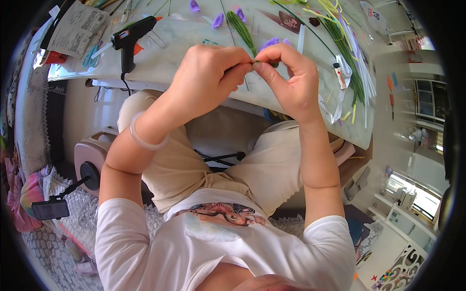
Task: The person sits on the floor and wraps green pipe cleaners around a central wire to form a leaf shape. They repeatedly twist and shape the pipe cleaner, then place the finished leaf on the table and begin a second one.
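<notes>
My left hand [211, 72] and my right hand [291, 78] meet over the table's near edge, thumbs and forefingers pinched together. Between them they hold the lower end of a green fuzzy leaf shape [241, 32], which points up and left from the fingertips. A small dark green part shows under my right forefinger. Purple fuzzy petals [269, 43] lie just behind my right hand; more purple petals [218, 21] lie beyond the leaf. A black glue gun [131, 40] with an orange tip rests left of my left hand, a glue stick in its rear.
On the table [160, 65], blue-handled scissors [91, 54] and printed paper [74, 31] lie at the left. Green, purple and yellow stems [346, 54], a small tube [339, 75] and white ribbon [336, 111] lie at the right. A phone on an arm [50, 210] stands lower left.
</notes>
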Available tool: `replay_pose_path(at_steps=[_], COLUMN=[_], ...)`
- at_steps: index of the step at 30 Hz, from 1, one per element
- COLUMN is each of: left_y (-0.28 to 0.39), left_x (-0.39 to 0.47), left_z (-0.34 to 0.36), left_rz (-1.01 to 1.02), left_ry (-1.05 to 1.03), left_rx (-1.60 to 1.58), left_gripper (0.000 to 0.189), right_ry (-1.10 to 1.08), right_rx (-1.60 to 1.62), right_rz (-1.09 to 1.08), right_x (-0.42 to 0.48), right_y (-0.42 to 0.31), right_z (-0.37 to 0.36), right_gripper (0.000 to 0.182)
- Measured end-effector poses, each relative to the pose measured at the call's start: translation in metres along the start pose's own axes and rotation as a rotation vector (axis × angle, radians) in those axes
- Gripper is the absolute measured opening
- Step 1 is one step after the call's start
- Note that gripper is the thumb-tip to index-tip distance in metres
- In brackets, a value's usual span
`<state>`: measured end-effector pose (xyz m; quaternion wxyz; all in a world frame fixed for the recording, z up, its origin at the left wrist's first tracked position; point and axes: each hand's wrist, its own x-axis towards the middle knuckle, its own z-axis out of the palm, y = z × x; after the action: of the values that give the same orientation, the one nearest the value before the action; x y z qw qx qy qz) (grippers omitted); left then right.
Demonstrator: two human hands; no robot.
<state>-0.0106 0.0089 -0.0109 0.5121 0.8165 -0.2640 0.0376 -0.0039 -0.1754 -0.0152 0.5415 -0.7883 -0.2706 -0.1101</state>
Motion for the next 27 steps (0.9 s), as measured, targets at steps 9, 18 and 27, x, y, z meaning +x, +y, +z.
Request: replay_pose_path(at_steps=[9,18,27], left_y=[-0.003,-0.009,-0.003], left_x=[0.003,-0.001,0.007], left_z=[-0.002,-0.005,-0.011], left_rz=[-0.036,0.092,-0.077], left_ry=[-0.031,0.006,-0.135], left_rx=[-0.06,0.227,-0.023], left_gripper=[0.01,0.006,0.01], right_ry=[0.136,0.048,-0.301], right_rx=[0.0,-0.392,0.247], right_rz=[0.004,-0.276,0.492], right_x=[-0.004,0.001,0.0], right_y=[0.0,-0.009,-0.009], right_z=[0.012,0.009,-0.017], right_gripper=[0.01,0.008,0.017])
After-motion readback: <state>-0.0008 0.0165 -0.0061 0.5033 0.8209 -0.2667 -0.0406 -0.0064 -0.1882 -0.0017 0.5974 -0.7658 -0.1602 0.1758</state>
